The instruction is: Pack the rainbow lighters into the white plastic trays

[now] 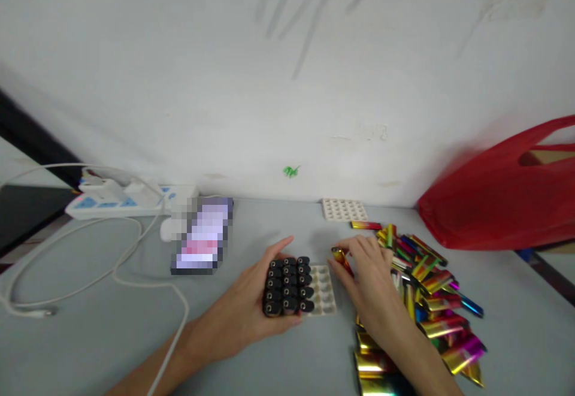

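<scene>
A white plastic tray point(326, 291) with rows of cups lies on the table. Several lighters point(287, 285) stand packed in its left part, black ends up, each showing a small metal ring. My left hand point(251, 297) is curved round the left side of this block, thumb along the near side and a finger stretched past the far side. Just right of the tray's bare cups, my right hand point(366, 264) pinches a shiny gold lighter point(340, 256), tilted. Under and beside my right forearm lies a loose pile of metallic lighters point(442, 324) in gold, red, purple and blue.
A second white tray point(345, 209) lies by the wall. On the right is a red bag point(498, 198). A phone point(204, 234) stands back left near a power strip point(130, 198), and a white cable point(173, 288) loops across the left side over my forearm.
</scene>
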Demonstrator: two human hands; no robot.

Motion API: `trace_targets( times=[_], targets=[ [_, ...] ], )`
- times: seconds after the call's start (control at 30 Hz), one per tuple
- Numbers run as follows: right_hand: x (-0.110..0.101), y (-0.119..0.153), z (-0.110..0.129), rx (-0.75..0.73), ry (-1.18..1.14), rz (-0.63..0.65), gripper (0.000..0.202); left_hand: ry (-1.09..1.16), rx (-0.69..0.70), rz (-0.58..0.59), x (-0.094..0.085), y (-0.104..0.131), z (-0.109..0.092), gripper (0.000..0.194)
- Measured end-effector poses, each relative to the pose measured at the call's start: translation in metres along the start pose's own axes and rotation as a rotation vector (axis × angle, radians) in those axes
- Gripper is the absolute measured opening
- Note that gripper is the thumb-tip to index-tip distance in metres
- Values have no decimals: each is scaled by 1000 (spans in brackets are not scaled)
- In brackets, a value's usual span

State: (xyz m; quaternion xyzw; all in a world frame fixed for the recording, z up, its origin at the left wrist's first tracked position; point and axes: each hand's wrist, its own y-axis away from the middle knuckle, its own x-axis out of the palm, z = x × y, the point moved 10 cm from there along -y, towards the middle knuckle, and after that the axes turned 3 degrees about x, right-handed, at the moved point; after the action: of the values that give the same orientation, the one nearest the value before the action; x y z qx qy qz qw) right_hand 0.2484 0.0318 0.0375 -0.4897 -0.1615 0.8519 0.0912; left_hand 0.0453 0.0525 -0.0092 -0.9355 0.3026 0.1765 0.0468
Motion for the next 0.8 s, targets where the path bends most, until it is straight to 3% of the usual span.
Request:
trace_targets(
  times=[0.07,0.17,0.27,0.4,0.57,0.8],
  targets=[
    [-10,-1,4,9,-98,-42,4,-1,3,-2,0,0,0,111],
    [-23,-2,1,80,-222,-94,17,-10,6,-2,0,0,1,111],
    [-20,-3,-7,152,-245,-68,24,-2,8,-8,-1,0,1,111],
    [-10,-1,-7,79,-71,-53,16,-3,11,-7,0,0,0,110],
    [15,4,0,-56,202,82,25,-3,20,-12,0,0,0,110],
    [23,-2,-1,-91,456,126,16,-28,20,4,2,1,2,110]
  ],
)
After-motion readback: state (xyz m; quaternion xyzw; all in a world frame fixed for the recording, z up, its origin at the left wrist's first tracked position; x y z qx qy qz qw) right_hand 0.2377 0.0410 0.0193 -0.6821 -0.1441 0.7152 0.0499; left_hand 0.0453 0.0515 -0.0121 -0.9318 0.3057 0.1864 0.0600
